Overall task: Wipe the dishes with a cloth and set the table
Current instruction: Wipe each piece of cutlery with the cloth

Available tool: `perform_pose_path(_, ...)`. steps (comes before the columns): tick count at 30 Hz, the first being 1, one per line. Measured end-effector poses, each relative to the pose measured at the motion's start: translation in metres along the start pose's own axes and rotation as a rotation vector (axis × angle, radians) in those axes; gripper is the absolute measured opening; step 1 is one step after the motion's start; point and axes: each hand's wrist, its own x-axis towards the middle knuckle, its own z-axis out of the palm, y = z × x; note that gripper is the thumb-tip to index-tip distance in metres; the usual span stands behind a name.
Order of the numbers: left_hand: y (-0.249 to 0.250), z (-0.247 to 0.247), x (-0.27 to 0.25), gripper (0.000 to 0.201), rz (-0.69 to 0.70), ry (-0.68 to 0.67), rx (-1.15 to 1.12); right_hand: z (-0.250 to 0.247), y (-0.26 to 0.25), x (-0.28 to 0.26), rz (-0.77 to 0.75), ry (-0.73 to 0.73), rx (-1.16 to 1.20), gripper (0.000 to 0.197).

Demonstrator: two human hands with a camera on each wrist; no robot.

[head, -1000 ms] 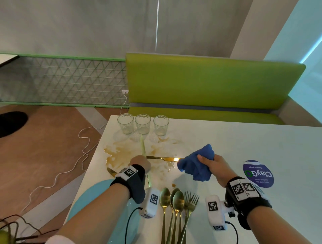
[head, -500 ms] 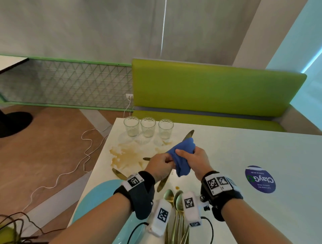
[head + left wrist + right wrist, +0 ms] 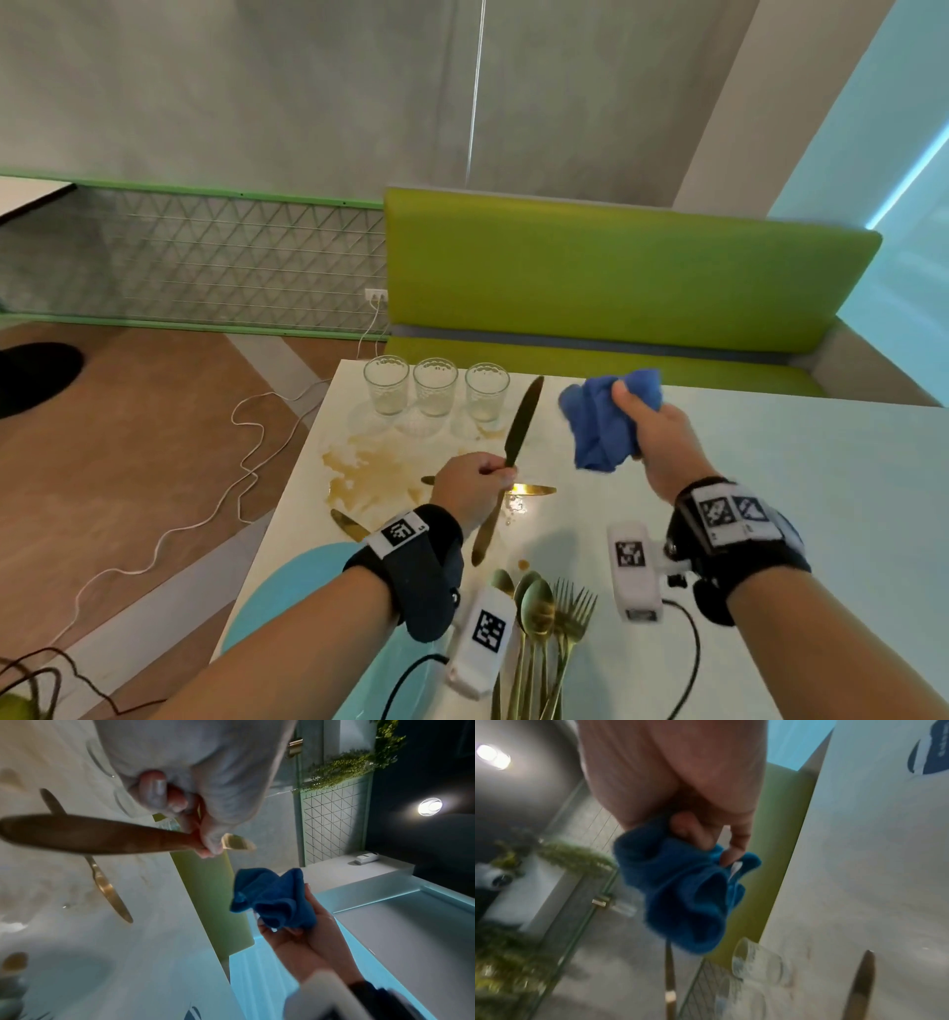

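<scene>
My left hand (image 3: 475, 483) grips a gold knife (image 3: 518, 431) by its middle, blade pointing up and away above the white table (image 3: 770, 514). The same knife (image 3: 90, 834) crosses the left wrist view under my fingers. My right hand (image 3: 652, 431) holds a bunched blue cloth (image 3: 601, 421) to the right of the blade, apart from it. That cloth (image 3: 685, 896) hangs from my fingers in the right wrist view. Two more gold knives (image 3: 534, 490) (image 3: 348, 524) lie on the table by a brown spill (image 3: 369, 467).
Three empty glasses (image 3: 435, 393) stand in a row at the table's far left edge. Gold spoons and forks (image 3: 544, 616) lie near me beside a light blue plate (image 3: 287, 591). A green bench (image 3: 616, 277) faces the table. White cables trail on the floor at left.
My left hand picked a knife up off the table. The cloth in my right hand wrapped the blade half a second ago and has now pulled away to the right.
</scene>
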Motion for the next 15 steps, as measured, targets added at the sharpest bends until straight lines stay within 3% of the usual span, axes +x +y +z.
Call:
perform_pose_path(4,0.021,0.007,0.001,0.018,0.12,-0.021,0.079,0.033,0.028,-0.026,0.032,-0.217,-0.168,0.039)
perform_pose_path(9,0.027,0.015,-0.004,0.021,0.235,-0.036,0.114,0.044,0.023,-0.026,-0.006,-0.141,-0.005,0.014)
perform_pose_path(13,0.023,0.011,-0.012,0.027,0.117,-0.148,-0.172,0.038,0.003,-0.016,-0.031,-0.061,0.087,0.012)
perform_pose_path(15,0.013,0.007,-0.015,0.028,0.049,-0.21,-0.171,0.032,-0.004,-0.009,-0.022,-0.022,0.183,0.013)
